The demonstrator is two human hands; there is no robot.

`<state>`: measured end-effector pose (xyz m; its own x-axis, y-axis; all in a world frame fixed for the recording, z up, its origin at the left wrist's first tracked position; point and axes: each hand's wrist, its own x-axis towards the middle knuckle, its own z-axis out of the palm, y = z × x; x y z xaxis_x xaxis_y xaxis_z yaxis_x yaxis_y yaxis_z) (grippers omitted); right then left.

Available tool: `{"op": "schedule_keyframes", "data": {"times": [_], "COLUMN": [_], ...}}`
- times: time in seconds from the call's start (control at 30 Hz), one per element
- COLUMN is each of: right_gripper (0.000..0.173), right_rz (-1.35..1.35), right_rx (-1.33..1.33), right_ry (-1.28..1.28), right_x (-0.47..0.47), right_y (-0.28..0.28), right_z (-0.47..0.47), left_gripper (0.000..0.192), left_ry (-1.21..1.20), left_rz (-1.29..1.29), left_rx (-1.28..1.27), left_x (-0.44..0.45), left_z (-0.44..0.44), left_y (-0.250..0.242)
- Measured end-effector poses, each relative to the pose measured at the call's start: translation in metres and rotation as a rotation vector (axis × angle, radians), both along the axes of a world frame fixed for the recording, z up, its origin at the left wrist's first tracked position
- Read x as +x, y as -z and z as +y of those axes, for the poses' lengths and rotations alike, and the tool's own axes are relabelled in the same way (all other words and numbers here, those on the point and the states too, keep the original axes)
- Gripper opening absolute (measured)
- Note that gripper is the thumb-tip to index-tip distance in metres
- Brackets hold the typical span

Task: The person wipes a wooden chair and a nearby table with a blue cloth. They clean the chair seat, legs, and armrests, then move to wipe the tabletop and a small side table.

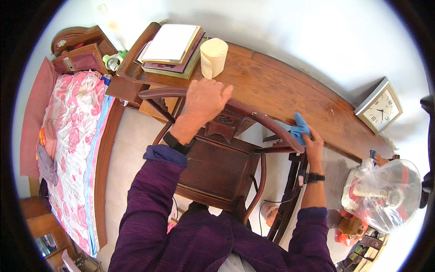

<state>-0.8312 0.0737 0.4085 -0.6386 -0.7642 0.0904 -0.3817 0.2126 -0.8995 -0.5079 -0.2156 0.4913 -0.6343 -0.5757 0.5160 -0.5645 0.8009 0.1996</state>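
A dark red-brown wooden armchair [217,170] with a curved top rail stands in front of me. My left hand [207,98] lies over the rail's left part, its fingers curled down on the far side. At the rail's right end, my right hand [311,139] holds a blue cloth [299,129] against the rounded tip. Part of the cloth sticks up above my fingers. Behind the rail runs a long wooden table [272,85], with a roll of cream paper [213,57] standing on it just beyond my left hand.
Boxes and a white board [171,42] are stacked at the table's left end; a clock [379,108] stands at its right. A bed [73,146] is at left. A plastic-covered fan [384,195] stands at right, near another person's hand [380,159]. A cable hangs beside the chair.
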Motion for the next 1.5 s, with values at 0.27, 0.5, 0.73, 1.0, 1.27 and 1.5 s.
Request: {"op": "schedule_keyframes", "data": {"times": [0.27, 0.5, 0.73, 1.0, 1.27, 1.5], "right_gripper": [0.037, 0.040, 0.042, 0.036, 0.034, 0.036], "right_rz": [-0.834, -1.269, -1.476, -1.503, -1.548, -1.538], "right_rx": [-0.600, -0.849, -0.648, -0.562, -0.540, -0.532], "right_ry": [0.311, 0.303, 0.183, 0.162, 0.197, 0.249], "right_x": [0.087, 0.187, 0.265, 0.301, 0.301, 0.332], "right_y": [0.019, 0.055, 0.067, 0.088, 0.086, 0.094], "right_z": [0.135, 0.132, 0.105, 0.148, 0.206, 0.208], "left_gripper": [0.049, 0.049, 0.043, 0.049, 0.062, 0.044], "left_ry": [-0.053, -0.091, -0.109, -0.205, -0.384, -0.551], "left_rz": [-0.089, -0.053, -0.075, -0.129, -0.088, -0.275], "left_rx": [0.018, -0.038, 0.032, -0.069, 0.180, 0.663], "left_x": [0.073, 0.096, 0.103, 0.141, 0.241, 0.355], "left_z": [-0.045, -0.052, -0.048, -0.034, 0.020, 0.110], "left_y": [0.003, 0.005, 0.005, 0.021, 0.095, 0.201]}}
